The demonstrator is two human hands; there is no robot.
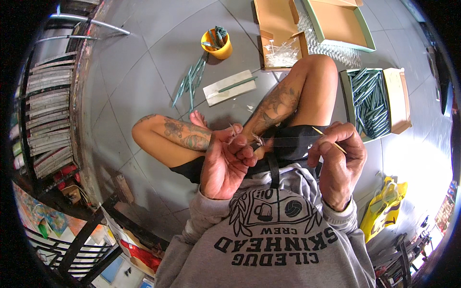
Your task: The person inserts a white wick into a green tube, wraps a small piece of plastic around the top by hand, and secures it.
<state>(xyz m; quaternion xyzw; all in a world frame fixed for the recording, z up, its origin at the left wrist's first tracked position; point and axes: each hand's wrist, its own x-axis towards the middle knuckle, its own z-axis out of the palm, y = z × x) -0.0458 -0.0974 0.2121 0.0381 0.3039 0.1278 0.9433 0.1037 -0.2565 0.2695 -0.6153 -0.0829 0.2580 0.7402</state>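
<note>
In front of my lap, my left hand (223, 165) is turned palm up with its fingers curled. Thin whitish bits show at its fingertips, too small to make out fully. A narrow clear plastic strip (288, 142) runs from these fingers across to my right hand (340, 165). My right thumb and fingers pinch a pale wooden toothpick (340, 149) with pointed ends, next to the strip's right end. Beyond my shins, one dark green stick (237, 85) lies on a whitish rectangular block (213, 96).
Loose green sticks (192, 79) lie beside a yellow cup (222, 52) holding more. An open carton (276, 14) contains white slivers (282, 54); a green-edged carton (370, 45) stands beside it. At right are a box of green sticks (370, 101) and a yellow bag (384, 206). Shelving (50, 105) lines the left.
</note>
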